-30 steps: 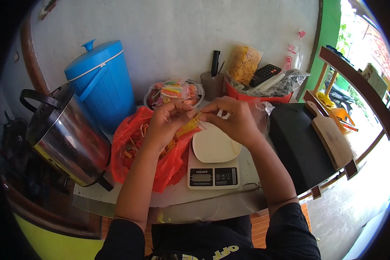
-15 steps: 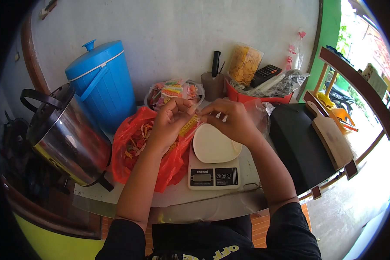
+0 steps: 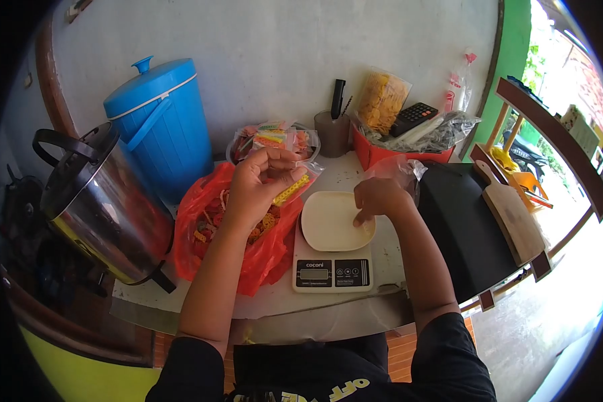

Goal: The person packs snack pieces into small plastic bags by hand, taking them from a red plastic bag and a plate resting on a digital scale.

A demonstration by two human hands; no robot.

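Between the fingertips of my left hand (image 3: 260, 184) is a small clear plastic bag with a yellow crinkled piece (image 3: 291, 190) in it. My right hand (image 3: 384, 199) reaches over the cream pan (image 3: 325, 221) of a kitchen scale (image 3: 333, 275), fingers bent and thumb apart from them. Close under its thumb lies a small pale piece (image 3: 367, 230) on the pan. Below my left hand, a red plastic bag (image 3: 268, 264) stands open with colourful crinkled snack pieces (image 3: 214, 218) inside. Behind it, a clear tub (image 3: 232, 149) holds filled packets (image 3: 273, 136).
At the left stand a steel pot (image 3: 110, 208) and a blue drink cooler (image 3: 164, 127). A red basket (image 3: 375, 153) at the back holds a calculator (image 3: 414, 118), a chip container (image 3: 383, 100) and plastic bags. To the right are a black box (image 3: 452, 221) and a wooden board (image 3: 512, 218).
My right hand has let go of the small bag and moved right and down to the scale pan. My left hand keeps the bag and has barely moved.
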